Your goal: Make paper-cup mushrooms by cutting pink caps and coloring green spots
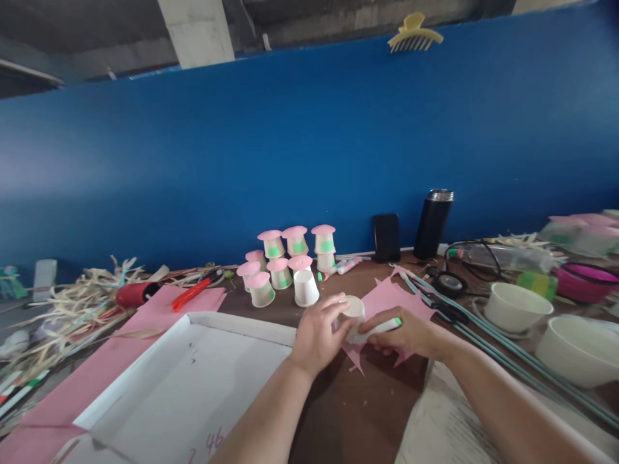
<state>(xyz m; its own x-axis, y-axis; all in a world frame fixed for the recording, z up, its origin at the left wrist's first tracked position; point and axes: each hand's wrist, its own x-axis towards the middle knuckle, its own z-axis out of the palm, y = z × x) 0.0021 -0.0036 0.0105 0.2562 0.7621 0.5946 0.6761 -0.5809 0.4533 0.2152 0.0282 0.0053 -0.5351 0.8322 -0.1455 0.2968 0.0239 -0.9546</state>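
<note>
On the pink paper in the middle of the surface, your two hands meet around a small white cup. Your left hand curls around the cup from its near side, thumb and fingers closed on its wall, so the cup sits tipped with its open mouth facing up and away from you. Your right hand lies just right of the cup, closed on a white glue stick with a green end; the stick lies nearly flat, its other end touching or almost touching the cup, though the view is too blurred to be sure. Both hands rest over the pink paper, which shows ragged, pointed edges around them.

Just beyond the cup stands a cluster of mushroom cups, upturned white cups with pink caps and green patches, with one plain white cup at the cluster's near edge. Left of the cup lies a shallow white tray, and beyond it an orange cutter on another pink sheet. Right of the cup, long grey rods run across the surface, with two white bowls past them. Behind the cup, against the blue wall, stand a black phone and a dark flask.
</note>
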